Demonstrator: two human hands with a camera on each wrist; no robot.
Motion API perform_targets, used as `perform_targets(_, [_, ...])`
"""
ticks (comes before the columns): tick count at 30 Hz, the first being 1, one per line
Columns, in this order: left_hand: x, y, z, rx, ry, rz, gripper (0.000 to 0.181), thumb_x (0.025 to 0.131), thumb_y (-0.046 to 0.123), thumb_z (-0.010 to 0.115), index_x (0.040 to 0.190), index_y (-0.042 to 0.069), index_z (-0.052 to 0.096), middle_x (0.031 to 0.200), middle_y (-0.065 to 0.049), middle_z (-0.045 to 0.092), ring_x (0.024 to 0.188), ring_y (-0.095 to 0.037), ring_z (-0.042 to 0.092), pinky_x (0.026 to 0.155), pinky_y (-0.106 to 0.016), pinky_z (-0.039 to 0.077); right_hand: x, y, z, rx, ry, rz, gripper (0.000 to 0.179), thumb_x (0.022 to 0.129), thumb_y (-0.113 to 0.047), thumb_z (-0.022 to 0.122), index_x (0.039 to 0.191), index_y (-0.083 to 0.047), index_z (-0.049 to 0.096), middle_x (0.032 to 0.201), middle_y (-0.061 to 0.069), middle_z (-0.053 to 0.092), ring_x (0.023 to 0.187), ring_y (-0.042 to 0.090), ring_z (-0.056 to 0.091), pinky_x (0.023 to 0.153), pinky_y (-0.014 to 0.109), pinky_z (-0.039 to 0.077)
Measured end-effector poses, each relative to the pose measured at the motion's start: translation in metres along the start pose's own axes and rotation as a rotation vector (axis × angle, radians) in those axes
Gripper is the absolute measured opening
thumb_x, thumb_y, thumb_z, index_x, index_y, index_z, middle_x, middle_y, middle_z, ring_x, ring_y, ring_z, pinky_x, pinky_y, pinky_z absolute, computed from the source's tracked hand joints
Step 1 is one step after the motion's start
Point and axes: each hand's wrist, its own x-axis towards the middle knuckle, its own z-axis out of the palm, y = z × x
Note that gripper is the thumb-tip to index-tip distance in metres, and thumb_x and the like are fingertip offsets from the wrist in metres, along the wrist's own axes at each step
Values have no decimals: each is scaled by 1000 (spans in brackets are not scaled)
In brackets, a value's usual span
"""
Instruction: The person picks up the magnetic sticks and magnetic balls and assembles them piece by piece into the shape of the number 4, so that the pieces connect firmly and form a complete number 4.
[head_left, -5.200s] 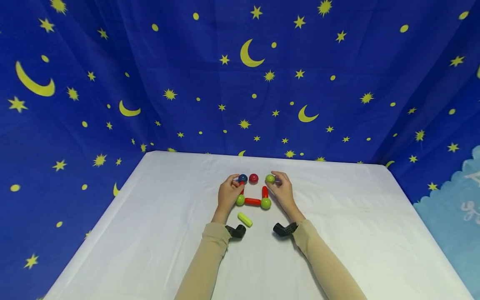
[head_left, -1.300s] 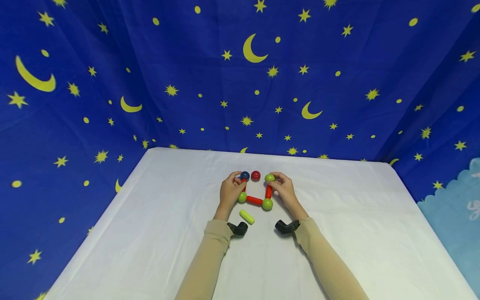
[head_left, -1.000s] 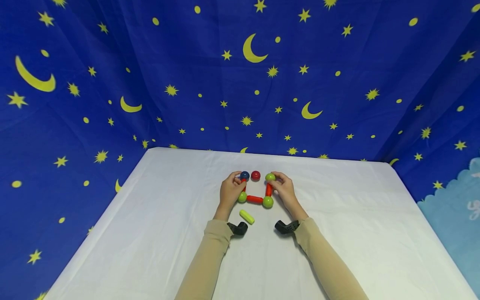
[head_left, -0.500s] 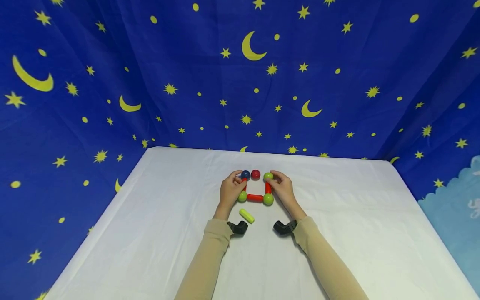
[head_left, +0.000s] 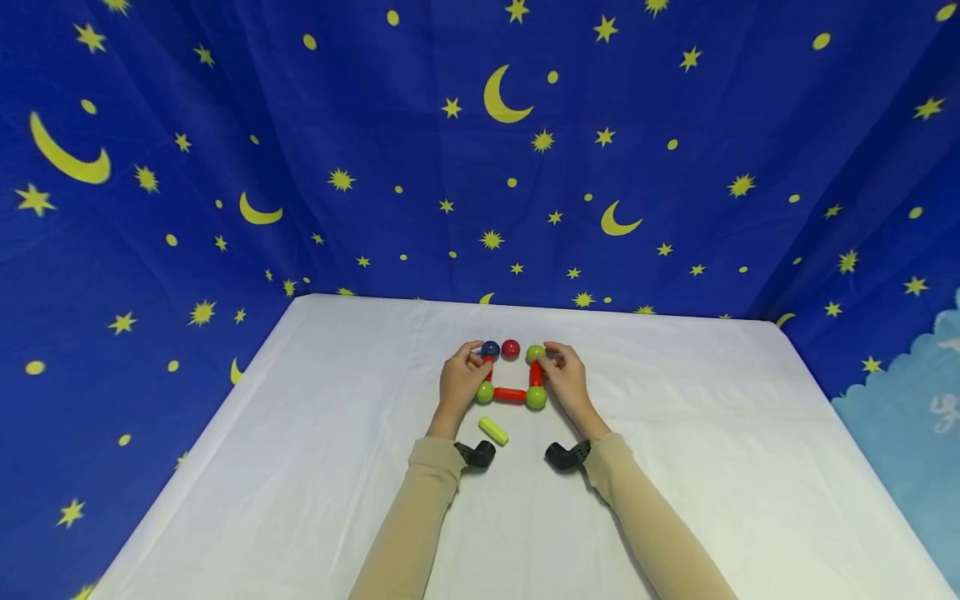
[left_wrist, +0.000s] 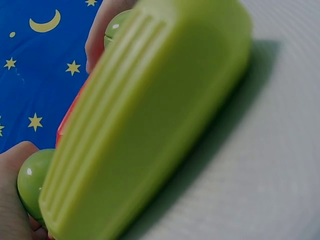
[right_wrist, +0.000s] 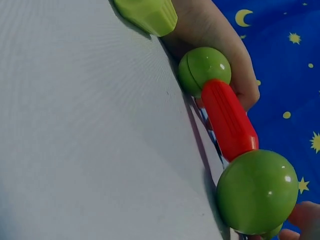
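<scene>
An open-topped, three-sided shape of balls and rods lies on the white table. My left hand (head_left: pixel 459 383) grips its far left corner, a blue ball (head_left: pixel 491 349), the thumb beside the left red rod (head_left: pixel 489 375). At the far right my right hand (head_left: pixel 567 382) pinches a green ball (head_left: pixel 536 353) that sits against the end of the right red rod (head_left: pixel 536 377). Two more green balls form the near corners, left (head_left: pixel 485 392) and right (head_left: pixel 536 397), with a red rod (right_wrist: pixel 229 120) between them. Between the held balls rests a red ball (head_left: pixel 511 348).
A loose yellow-green rod (head_left: pixel 493 431) lies nearer me, large in the left wrist view. White cloth covers the table (head_left: pixel 360 433). Blue curtains (head_left: pixel 420 150) with moons and stars stand behind and at the sides.
The right hand's green ball, earlier apart from the right red rod, now meets its end. The near right corner swung slightly, then moved away from me, leaving the shape squarer. The left hand barely moved.
</scene>
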Motion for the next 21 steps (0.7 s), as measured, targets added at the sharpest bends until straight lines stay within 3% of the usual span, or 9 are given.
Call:
perform_targets(10, [1,-2,0,-3,-5,0,38,80,19,71,117,14,65,79,-4,63,65,-10,52,62,-22,41,-12,-12,-7,72,58,34,34,93,-7,53,125,7,54,116,23,57,81,9,54,65,10,45])
perform_targets(15, [-1,-1,-1,-5,-7,12,37,80,18,71,117,13,65,78,-5,64,64,-10,52,62,-22,41,-27,-31,-11,89,91,-2,32,92,-1,51,120,14,53,105,26,58,77,9,56,65,13,47])
perform_targets(21, [-1,1,-2,9,-3,3,38,81,19,71,118,14,65,80,-5,64,66,-10,52,63,-22,41,-36,-34,-11,131,109,-38,30,90,3,52,117,16,53,98,24,58,72,3,54,63,13,46])
